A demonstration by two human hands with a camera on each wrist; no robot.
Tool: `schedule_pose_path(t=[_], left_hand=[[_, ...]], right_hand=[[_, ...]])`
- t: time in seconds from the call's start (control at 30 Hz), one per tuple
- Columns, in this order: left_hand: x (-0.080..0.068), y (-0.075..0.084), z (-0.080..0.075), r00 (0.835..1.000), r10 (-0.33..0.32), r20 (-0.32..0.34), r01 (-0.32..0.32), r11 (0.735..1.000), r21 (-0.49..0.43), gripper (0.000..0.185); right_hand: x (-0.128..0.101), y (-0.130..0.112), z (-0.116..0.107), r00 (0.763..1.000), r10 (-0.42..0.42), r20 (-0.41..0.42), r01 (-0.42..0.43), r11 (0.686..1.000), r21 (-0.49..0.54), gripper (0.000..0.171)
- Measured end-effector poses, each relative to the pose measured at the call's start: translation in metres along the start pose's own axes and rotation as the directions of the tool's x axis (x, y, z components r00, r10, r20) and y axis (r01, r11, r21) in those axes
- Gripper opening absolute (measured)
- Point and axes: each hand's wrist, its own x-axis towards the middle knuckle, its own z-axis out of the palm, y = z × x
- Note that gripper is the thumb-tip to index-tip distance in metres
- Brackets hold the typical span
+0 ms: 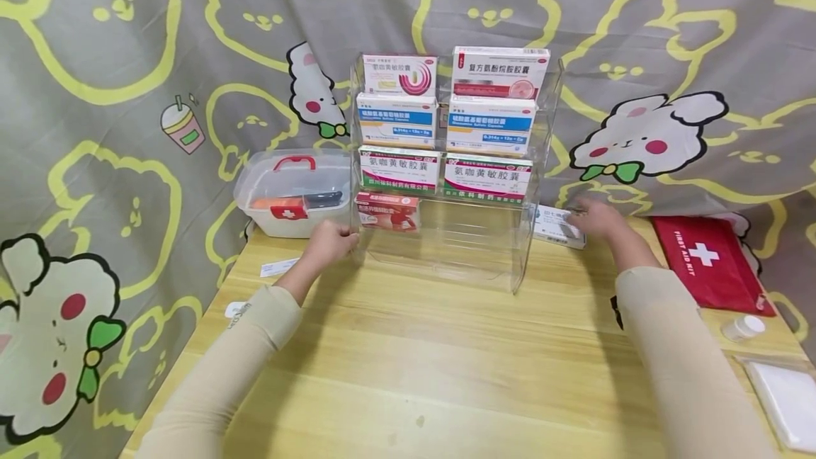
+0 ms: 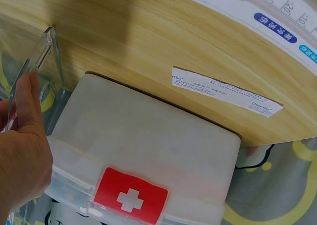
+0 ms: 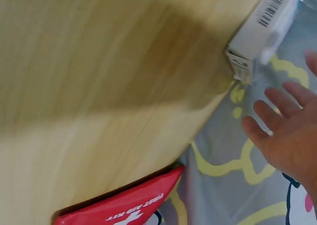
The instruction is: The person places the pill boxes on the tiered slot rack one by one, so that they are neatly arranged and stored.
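Note:
A clear tiered display rack (image 1: 472,239) stands on the table, holding several medicine boxes in two columns. On its lowest tier a red medicine box (image 1: 387,212) sits at the left. My left hand (image 1: 330,242) grips the rack's left side panel (image 2: 42,56), fingers on the outer face. At the rack's right lies a white medicine box (image 1: 557,225), its barcode end (image 3: 262,24) showing in the right wrist view. Close beside that box is my right hand (image 3: 292,126), its fingers spread and nothing held.
A translucent first aid box (image 1: 293,193) stands left of the rack. Near it lie a paper strip (image 2: 225,91) and a white thermometer (image 2: 270,17). To the right are a red first aid pouch (image 1: 710,264), a white bottle (image 1: 742,328) and a white packet (image 1: 784,402). A patterned curtain hangs behind.

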Motion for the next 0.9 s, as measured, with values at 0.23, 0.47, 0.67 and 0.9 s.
schedule_pose_path(t=[0.23,0.47,0.67,0.9], left_hand=[[0.000,0.000,0.002,1.000,0.028,-0.007,-0.028,1.000,0.010,0.029],[-0.001,-0.002,0.001,1.000,0.006,-0.005,-0.006,1.000,-0.009,0.028],[-0.001,-0.003,0.001,1.000,0.013,-0.019,-0.013,1.000,0.009,0.030],[-0.003,-0.001,0.001,1.000,0.006,-0.007,-0.006,1.000,-0.015,0.031]], right_hand=[[-0.001,0.012,0.013,0.997,0.000,0.081,0.002,1.000,-0.016,0.079],[-0.007,0.024,0.023,0.986,0.113,0.118,-0.116,0.993,0.015,0.087],[-0.017,0.022,0.018,0.995,0.101,0.015,-0.102,0.983,0.151,0.074],[-0.045,0.019,-0.005,0.992,0.075,-0.103,-0.053,0.979,0.199,0.060]])
